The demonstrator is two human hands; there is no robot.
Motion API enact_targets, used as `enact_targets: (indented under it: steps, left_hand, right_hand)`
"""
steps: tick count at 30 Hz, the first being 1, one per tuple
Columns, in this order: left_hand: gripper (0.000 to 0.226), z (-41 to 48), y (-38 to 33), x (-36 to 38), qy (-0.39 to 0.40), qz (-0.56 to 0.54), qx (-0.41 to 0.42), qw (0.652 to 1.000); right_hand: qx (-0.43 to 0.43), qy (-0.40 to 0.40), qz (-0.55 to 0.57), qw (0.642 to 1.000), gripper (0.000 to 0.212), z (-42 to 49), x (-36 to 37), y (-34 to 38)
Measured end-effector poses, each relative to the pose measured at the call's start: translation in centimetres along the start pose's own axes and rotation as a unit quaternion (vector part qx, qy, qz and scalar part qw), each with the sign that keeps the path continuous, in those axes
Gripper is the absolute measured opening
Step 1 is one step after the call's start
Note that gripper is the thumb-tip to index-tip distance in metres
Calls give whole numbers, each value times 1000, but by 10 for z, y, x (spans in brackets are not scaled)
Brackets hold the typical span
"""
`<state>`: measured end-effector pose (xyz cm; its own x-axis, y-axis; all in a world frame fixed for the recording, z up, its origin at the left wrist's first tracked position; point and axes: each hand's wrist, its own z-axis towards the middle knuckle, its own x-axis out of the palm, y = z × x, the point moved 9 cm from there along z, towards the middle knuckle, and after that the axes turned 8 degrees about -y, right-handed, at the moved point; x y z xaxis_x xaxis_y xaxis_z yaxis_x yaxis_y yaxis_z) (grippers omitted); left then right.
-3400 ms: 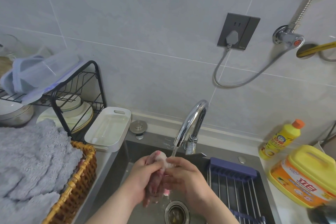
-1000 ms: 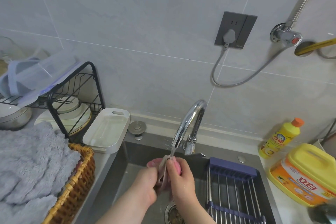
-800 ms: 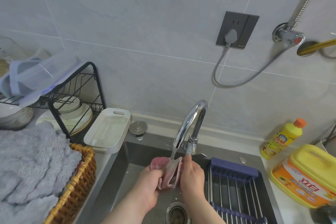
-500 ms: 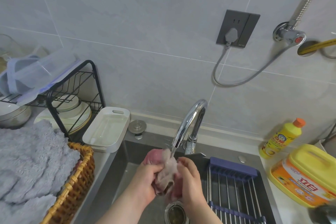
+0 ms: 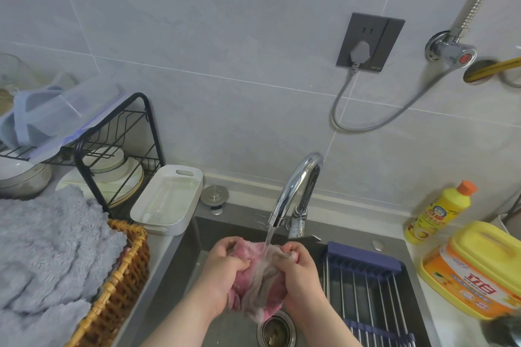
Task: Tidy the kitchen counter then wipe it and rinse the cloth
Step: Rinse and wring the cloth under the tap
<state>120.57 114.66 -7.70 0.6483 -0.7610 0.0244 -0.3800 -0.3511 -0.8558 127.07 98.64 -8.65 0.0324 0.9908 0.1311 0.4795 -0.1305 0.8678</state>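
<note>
Head camera looked down on what I judged to be the last step, the rinse. I held the wet, bunched pink cloth [image 5: 258, 276] directly below the curved chrome tap [image 5: 296, 186], in its running stream of water [image 5: 269, 235], inside the dark steel sink [image 5: 174, 270]. My left hand [image 5: 222, 270] gripped the cloth's left side and my right hand [image 5: 301, 273] its right, the fingers of both curled into the fabric. The hands were close together, with the cloth bulging and hanging between them.

The cloth looked soaked, so the next move called for kneading it under the stream, then wringing it hard over the round drain [image 5: 276, 331] below the tap. After that one hand would have to come free to shut off the water. I could not make out the tap's handle.

Just right of the tap, a blue-framed rack with steel bars [image 5: 363, 276] spanned that half of the basin beside my right hand and left little room to twist. Left of the tap, a white rectangular dish [image 5: 169, 200] overhung the rim, with a round steel plug [image 5: 214, 194] between them. Further left stood a woven wicker basket [image 5: 118, 290] holding a fluffy grey towel [image 5: 48, 248]. Well right of the tap stood a yellow bottle with an orange cap [image 5: 439, 211] and an orange tub with a yellow lid [image 5: 476, 270]. Splashes could reach any of these.
</note>
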Motion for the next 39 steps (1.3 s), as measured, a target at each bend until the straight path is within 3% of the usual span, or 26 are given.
enact_targets:
  steps: [5,9,12,16,19,21,23,26,28,31,33,36,39]
  left_hand:
    - [5,-10,-11,2,-53,10,58,997]
    - [33,-12,-17,-16,-153,43,90,983]
    - [48,-12,-16,-28,-184,24,59,981]
    - [31,1,-14,-26,-139,-3,47,989]
    - [11,6,-9,-21,-97,-48,26,994]
    - [6,5,-7,-15,-79,-89,10,993]
    - [8,2,-6,-7,-61,-106,2,992]
    - [16,-6,-5,10,-11,-77,1,997]
    - [17,-11,-6,19,13,-27,9,1000]
    - [8,-12,-9,22,4,1,27,1000]
    - [9,-9,-11,20,-8,-3,35,999]
    - [8,-6,-15,20,-7,9,56,998]
    - [9,-5,-16,20,-7,25,82,996]
  right_hand:
    - [-122,-32,-147,981,10,-16,9,25]
    - [-85,-43,-172,981,51,-13,24,26]
    - [-81,-44,-201,975,52,-10,35,25]
    - [-93,0,-170,981,35,-9,40,21]
    - [-67,37,-147,986,7,-6,35,12]
    - [-62,38,-147,986,16,-5,29,9]
    - [-72,-2,-157,985,5,-1,17,9]
    - [-68,-72,-163,982,40,2,1,12]
    - [-49,-101,-179,977,45,3,-9,14]
    - [26,-50,-177,983,58,6,-12,7]
    - [20,-36,-195,980,50,15,-20,7]
    - [-38,-118,-219,968,32,25,-49,24]
    - [-98,-167,-285,939,28,27,-66,51]
